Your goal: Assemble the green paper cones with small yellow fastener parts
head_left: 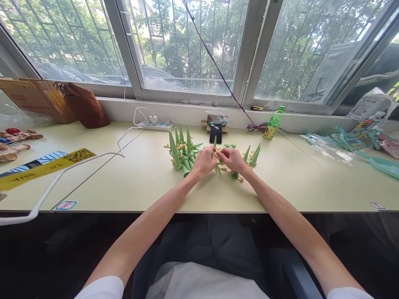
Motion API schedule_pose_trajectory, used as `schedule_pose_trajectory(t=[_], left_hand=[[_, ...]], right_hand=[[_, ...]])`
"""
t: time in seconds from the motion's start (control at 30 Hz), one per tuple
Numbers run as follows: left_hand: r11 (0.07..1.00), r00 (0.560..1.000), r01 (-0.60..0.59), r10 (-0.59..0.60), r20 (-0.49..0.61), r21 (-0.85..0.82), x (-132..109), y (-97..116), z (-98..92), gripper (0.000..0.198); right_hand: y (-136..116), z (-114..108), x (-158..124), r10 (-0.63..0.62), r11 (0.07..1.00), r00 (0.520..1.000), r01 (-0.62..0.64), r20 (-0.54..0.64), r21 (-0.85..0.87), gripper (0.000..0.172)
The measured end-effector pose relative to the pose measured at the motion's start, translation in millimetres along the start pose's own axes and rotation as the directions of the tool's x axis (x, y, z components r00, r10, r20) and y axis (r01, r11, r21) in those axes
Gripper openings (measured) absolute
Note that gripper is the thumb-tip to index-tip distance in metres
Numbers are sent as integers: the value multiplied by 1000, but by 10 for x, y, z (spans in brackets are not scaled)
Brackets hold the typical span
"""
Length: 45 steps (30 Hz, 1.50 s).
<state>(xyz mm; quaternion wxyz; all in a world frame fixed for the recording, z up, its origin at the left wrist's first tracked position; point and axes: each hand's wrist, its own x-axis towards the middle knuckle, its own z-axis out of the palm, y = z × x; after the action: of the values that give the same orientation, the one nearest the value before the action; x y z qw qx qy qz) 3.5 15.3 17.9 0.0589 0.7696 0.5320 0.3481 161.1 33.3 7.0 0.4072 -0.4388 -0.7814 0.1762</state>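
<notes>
At the middle of the table, my left hand (205,161) is closed round a green cone (215,142), whose tip points up above the fingers. My right hand (233,159) almost meets it, fingertips pinched beside the cone; what they pinch is too small to make out. Left of my hands stand several upright green cones (176,157) with yellow pieces at their sides, and more cones lie beside them. Past my right hand are a few tilted green cones (255,156) with yellow parts. A green cone seen from its round end (234,175) lies under my right wrist.
Behind my hands lies a black phone (215,133). A green bottle (274,123) and a power strip (157,125) are near the window ledge. Plastic bags (339,141) lie at right. A brown bag (84,106) and wooden toys (15,143) are at left, with a white cable (120,145) nearby.
</notes>
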Motion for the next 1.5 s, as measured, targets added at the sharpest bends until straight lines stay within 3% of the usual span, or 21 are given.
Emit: schedule_pose_trajectory(t=[0.17,0.4,0.7,1.0,1.27,1.5], left_hand=[[1000,1000,22,-22,-3,5,5,-10,-3,19],[1000,1000,-9,9,8,4,-1,-11,12,19],[1000,1000,4,-4,-12,9,4,-30,16,19],[999,999,-31,31,-8,-19,7,-60,40,16],[999,998,-30,28,-65,-28,30,-96,53,13],[993,993,-94,89,-73,-77,16,-87,53,11]], right_hand=[[2,4,-9,-44,998,999,42,29,46,19],[37,18,8,-9,997,1000,11,29,-71,40],[-16,24,-5,-38,999,998,36,41,39,18],[53,51,25,-20,998,999,22,36,-62,41],[34,65,14,-57,996,998,56,5,71,17],[66,51,33,-23,1000,1000,23,-21,-9,25]])
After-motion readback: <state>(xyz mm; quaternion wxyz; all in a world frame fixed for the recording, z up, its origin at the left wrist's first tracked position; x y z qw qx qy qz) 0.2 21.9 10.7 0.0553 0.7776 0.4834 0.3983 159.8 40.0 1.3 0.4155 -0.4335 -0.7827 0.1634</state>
